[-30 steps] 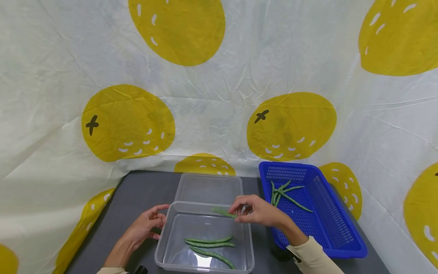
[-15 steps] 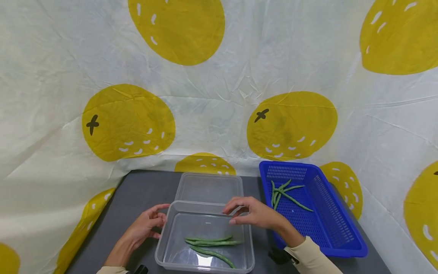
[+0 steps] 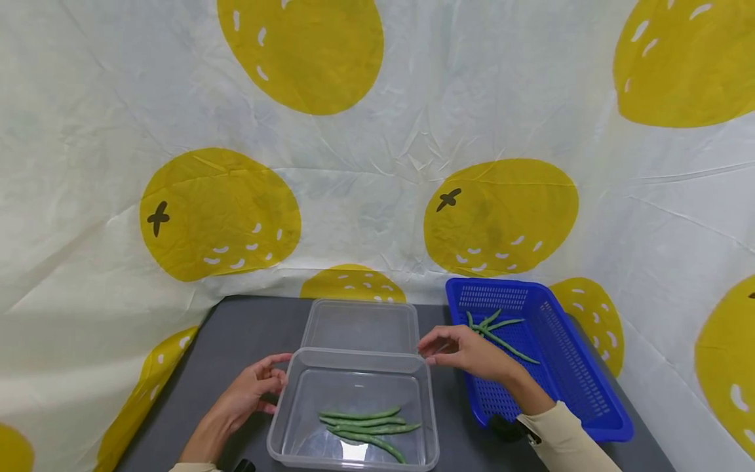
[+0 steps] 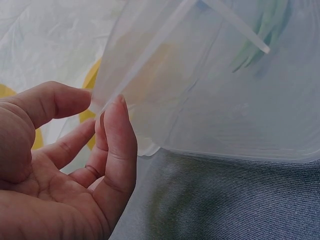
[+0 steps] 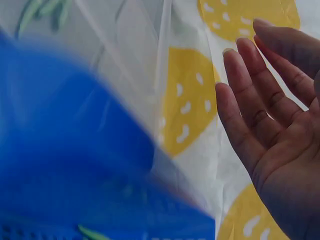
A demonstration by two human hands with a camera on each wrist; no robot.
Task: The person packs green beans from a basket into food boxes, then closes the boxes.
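Observation:
A clear plastic container [image 3: 354, 359] stands on the grey table with several green beans [image 3: 366, 423] lying side by side on its floor. My left hand [image 3: 250, 390] is at its left side, with thumb and bent fingers pinching the edge; in the left wrist view the fingertips [image 4: 122, 100] meet the translucent plastic. Over the gap between container and blue basket hangs my right hand [image 3: 466, 354], its fingers loosely bent and nothing between them. The blue basket [image 3: 590, 393] holds several more green beans [image 3: 507, 347], partly covered by the right hand in the head view.
A flat translucent lid [image 3: 361, 326] lies behind the container. The basket's high perforated walls rise at the right, close to the right forearm. A white curtain [image 3: 360, 223] with yellow fruit shapes hangs behind the grey table [image 3: 259, 321].
My right hand has let go of a green bean, which now lies with the others in the container. The hand has moved right, towards the basket. The left hand stays in place.

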